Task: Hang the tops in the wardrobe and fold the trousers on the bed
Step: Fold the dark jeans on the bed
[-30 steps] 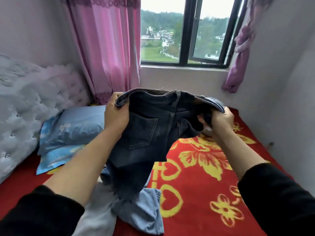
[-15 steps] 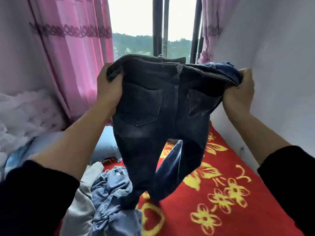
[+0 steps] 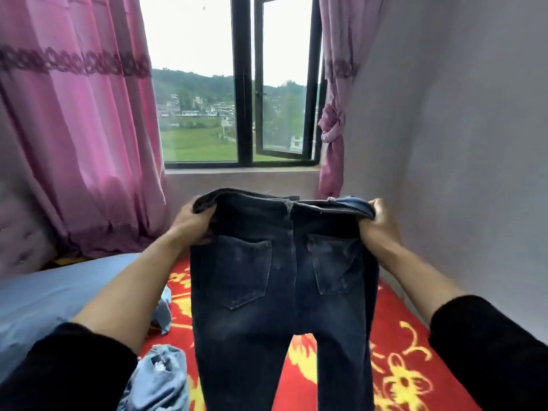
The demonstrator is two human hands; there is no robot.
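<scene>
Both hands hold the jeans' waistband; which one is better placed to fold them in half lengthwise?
Left, probably. The left hand and right hand both grip the jeans evenly, but light denim and a pillow crowd the left, so swinging that end over to the right lands on bare bedspread.

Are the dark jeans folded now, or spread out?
The jeans are spread out. The left hand and right hand hold the waistband ends; both back pockets show, and the legs hang apart.

Red floral bed [image 3: 391,315], blue pillow [image 3: 44,301], pale jeans [image 3: 161,378]
</scene>
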